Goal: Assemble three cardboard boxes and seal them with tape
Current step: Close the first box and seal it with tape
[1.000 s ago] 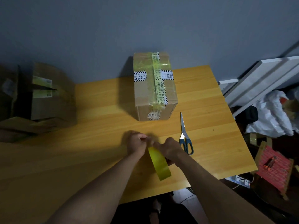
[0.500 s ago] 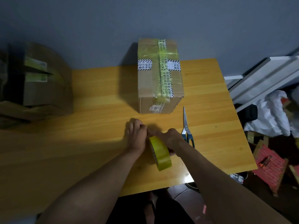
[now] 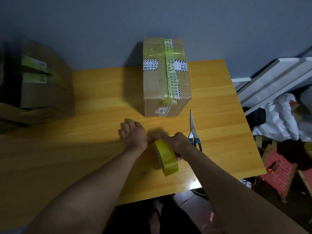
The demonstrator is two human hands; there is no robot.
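A closed cardboard box (image 3: 166, 85) with yellowish tape along its top stands at the back middle of the wooden table (image 3: 84, 149). In front of it my right hand (image 3: 177, 142) grips a yellow tape roll (image 3: 166, 157) held on edge. My left hand (image 3: 133, 134) is just left of the roll with its fingers curled, and its thumb side meets the roll's top; whether it pinches the tape end is hidden. More taped cardboard boxes (image 3: 38, 85) are stacked at the table's left end.
Scissors (image 3: 193, 132) with dark handles lie to the right of my right hand, blades pointing to the wall. White boards (image 3: 273, 81), a white plastic bag (image 3: 280, 119) and a red object (image 3: 278, 171) clutter the floor at the right.
My hands and the roll shifted slightly away from the box. My left hand turned, its fingers now spread further from the roll. The camera view shifted.
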